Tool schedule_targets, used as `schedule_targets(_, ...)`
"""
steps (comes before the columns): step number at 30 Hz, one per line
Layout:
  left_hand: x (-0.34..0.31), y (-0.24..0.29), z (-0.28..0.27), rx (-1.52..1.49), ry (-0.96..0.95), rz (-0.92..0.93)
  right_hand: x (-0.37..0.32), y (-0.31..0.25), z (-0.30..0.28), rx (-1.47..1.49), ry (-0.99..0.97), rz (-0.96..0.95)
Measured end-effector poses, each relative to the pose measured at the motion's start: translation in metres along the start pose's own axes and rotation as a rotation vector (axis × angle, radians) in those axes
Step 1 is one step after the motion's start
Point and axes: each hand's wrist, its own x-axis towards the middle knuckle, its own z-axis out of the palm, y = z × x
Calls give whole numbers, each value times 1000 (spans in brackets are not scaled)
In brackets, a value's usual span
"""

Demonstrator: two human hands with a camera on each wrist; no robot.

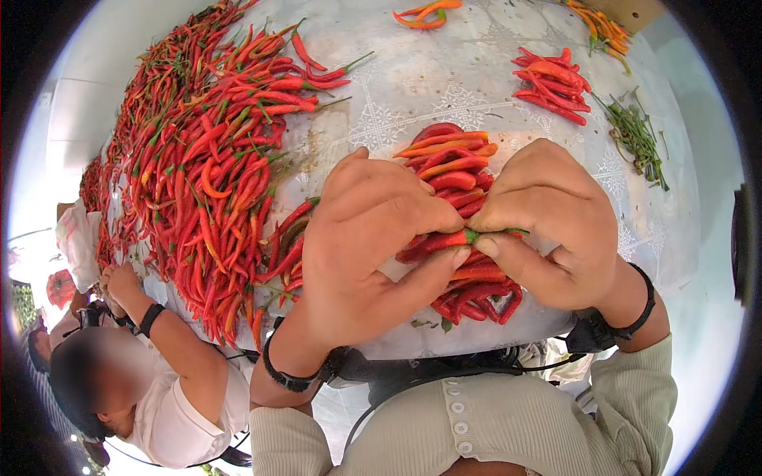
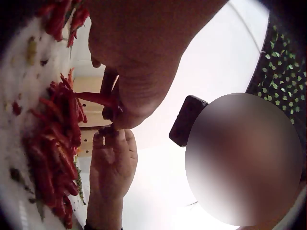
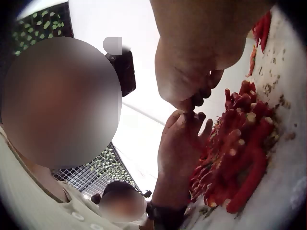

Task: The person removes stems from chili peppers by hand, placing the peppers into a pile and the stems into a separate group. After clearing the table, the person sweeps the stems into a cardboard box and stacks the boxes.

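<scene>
Pinching a red chili point(image 1: 435, 242) by its body, the left hand point(image 1: 369, 230) had thumb and forefinger closed up on it, while the right hand point(image 1: 552, 226) had thumb and forefinger nipped tight on the green stem point(image 1: 474, 236) at the other end, so basically no gap on either side. That chili was right over a chili pile point(image 1: 448, 155), mostly red with a few orangey ones, and from the right wrist cam you could see pale round ends on a bunch of them. Off to the left was a massive chili heap point(image 1: 214, 166), red with green stems on loads of them. Past the right hand there was a small bunch of red chilies point(image 1: 552, 83), with a tangle of loose green stems point(image 1: 639, 143) just beside it. Some orange chilies point(image 1: 429, 12) lay at the far side, plus another orange bunch point(image 1: 607, 33) in the far right corner, all on a white patterned tablecloth point(image 1: 381, 119). Another person point(image 1: 186, 424) in a white top was over on the left, near the big heap.
</scene>
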Motion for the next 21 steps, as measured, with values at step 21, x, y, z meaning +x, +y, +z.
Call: schedule_targets(21,3,3,-6,-199,-72,-10,1,5,-10,448,-148,163)
